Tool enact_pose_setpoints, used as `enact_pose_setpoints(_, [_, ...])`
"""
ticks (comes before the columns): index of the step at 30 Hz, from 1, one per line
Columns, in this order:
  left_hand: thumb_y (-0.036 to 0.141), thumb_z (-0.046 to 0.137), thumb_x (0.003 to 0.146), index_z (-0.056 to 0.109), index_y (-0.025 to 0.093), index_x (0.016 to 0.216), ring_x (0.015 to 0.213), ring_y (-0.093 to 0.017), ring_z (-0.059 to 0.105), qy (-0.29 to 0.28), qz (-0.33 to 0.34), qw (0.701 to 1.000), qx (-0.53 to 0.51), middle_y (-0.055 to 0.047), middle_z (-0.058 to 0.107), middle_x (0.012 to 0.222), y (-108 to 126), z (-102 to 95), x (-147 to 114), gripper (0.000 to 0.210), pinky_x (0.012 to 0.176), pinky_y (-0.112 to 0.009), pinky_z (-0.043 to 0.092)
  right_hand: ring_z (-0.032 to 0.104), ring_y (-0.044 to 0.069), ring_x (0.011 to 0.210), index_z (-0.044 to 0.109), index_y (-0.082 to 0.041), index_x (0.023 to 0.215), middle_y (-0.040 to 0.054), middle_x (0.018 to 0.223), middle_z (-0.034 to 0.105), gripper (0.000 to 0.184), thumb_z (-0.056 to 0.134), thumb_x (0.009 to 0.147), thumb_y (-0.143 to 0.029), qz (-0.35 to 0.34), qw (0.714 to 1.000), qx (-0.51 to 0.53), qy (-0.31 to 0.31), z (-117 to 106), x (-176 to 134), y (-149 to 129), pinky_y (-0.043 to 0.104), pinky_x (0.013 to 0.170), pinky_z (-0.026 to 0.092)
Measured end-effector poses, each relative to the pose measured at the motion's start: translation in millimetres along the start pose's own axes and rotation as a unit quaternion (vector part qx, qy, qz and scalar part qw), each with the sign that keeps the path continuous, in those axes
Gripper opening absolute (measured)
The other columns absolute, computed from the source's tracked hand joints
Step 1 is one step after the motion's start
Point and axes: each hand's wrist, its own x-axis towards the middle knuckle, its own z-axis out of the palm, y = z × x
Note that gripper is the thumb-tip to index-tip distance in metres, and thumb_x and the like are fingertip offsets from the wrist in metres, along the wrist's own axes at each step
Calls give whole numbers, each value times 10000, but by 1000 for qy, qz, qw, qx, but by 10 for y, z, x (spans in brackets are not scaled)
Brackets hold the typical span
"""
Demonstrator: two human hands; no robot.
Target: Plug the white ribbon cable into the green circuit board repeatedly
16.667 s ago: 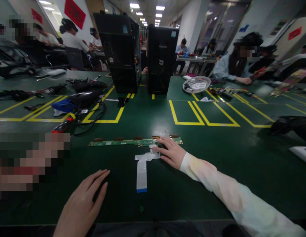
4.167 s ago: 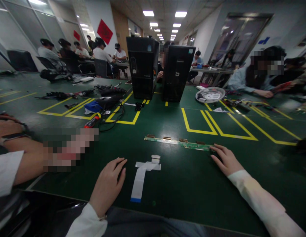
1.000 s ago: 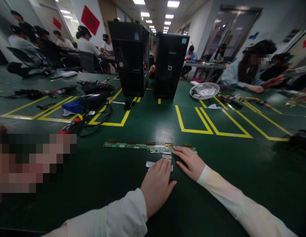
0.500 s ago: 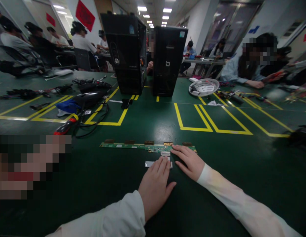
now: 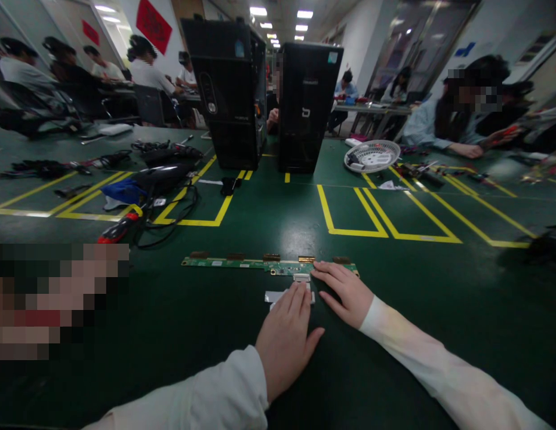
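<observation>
A long narrow green circuit board point(image 5: 242, 263) lies across the dark green table in front of me. My left hand point(image 5: 289, 334) rests palm down, fingers stretched out and thumb apart. Its fingertips press on a flat white ribbon cable point(image 5: 274, 296), partly covered by the fingers, just below the white connector point(image 5: 301, 278) at the board's near edge. My right hand point(image 5: 344, 292) lies with its fingers spread, fingertips touching the right part of the board. Whether the cable is seated in the connector, I cannot tell.
Two black computer towers point(image 5: 233, 101) stand at the back. At left lie a red-and-black handled tool point(image 5: 120, 228) beside a pixelated area, and a black device with a cable point(image 5: 163, 178). A white round basket point(image 5: 371, 156) and loose parts sit at right. A person point(image 5: 439, 128) works there.
My left hand has shifted very slightly to the right, its fingers still flat on the cable. The right hand stays on the board, and the view has tilted a little.
</observation>
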Motion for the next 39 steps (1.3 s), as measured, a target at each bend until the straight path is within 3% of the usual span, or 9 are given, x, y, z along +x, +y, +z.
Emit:
enact_pose_setpoints(20, [447,386,919,442,61,1337,1316,-299,400,-9,7,1000,5,-182,453,1414,8,-39,56,571,1095,-479,316,452,253,1235,505,-160,1283,139,1331,500,430,485,864,-251,-10,1000,16,-14,-74,9,11,479,1013,408])
enact_pose_setpoints(32, [483,400,913,385,120,1381,1357,-263,336,-41,72,996,-26,-133,416,1452,-241,-140,56,592,1103,-472,290,428,247,1260,474,-158,1315,140,1363,473,448,469,883,-275,-22,999,22,-12,-78,-11,21,481,1034,389])
enact_pose_setpoints(39, [515,416,895,390,97,1376,1344,-273,357,-40,68,997,-28,-150,421,1445,-221,-133,67,638,1095,-456,307,414,250,1273,471,-168,1322,143,1363,471,454,464,880,-269,-18,999,24,-20,-77,-13,25,489,1038,380])
